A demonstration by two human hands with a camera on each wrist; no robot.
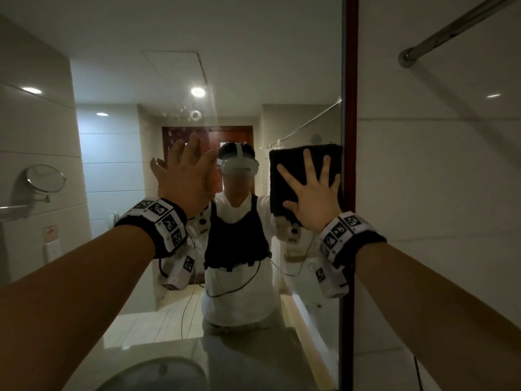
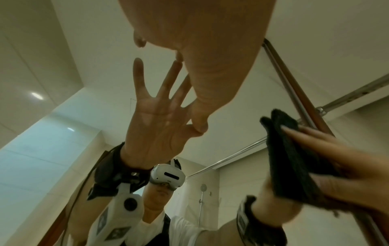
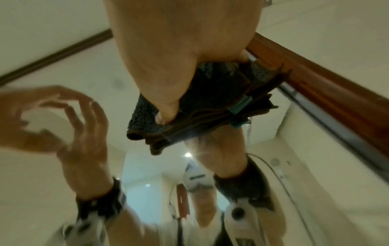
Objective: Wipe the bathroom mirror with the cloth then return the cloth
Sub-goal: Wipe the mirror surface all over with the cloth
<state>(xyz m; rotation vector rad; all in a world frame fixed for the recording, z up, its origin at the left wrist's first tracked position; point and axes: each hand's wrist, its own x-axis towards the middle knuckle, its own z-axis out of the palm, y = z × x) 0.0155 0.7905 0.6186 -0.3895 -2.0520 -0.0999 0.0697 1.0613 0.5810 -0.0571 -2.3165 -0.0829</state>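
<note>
Cloth (image 1: 290, 167) under spread right hand (image 1: 314, 197) abuts mirror's (image 1: 135, 153) right frame (image 1: 350, 108); left hand (image 1: 184, 176) spread, empty.

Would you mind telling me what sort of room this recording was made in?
It looks like a bathroom, possibly a hotel's. A large wall mirror hangs over a basin, the walls are tiled, a curtain rail runs overhead, and a round shaving mirror shows in the reflection.
</note>
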